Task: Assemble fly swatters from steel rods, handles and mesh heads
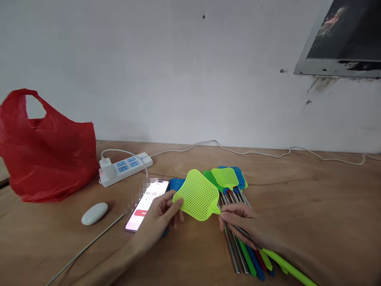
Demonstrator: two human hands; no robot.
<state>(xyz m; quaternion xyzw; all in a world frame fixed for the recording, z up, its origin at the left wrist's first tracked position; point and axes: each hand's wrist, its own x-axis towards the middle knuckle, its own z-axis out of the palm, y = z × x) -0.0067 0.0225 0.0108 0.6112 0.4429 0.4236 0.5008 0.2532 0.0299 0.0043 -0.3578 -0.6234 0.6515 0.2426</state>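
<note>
A yellow-green fly swatter (198, 194) is held up in front of me, its perforated head tilted toward the camera. My left hand (166, 210) pinches the left edge of that head between thumb and fingers. My right hand (239, 220) is closed round the neck, where the plastic meets the metal rod; its handle end sticks out at the lower right, partly behind my forearm. Under my right hand lies a pile of other fly swatters (225, 177) with green, blue and yellow-green heads and metal rods. Blue ridged material (176, 183) shows behind my left hand, mostly hidden.
A phone (149, 202) with a running timer lies left of my left hand. Further left are a white mouse (94, 213), a white power strip (127, 169) with a plugged-in charger, and a red plastic bag (50, 151). A white cable (247, 153) runs along the wall.
</note>
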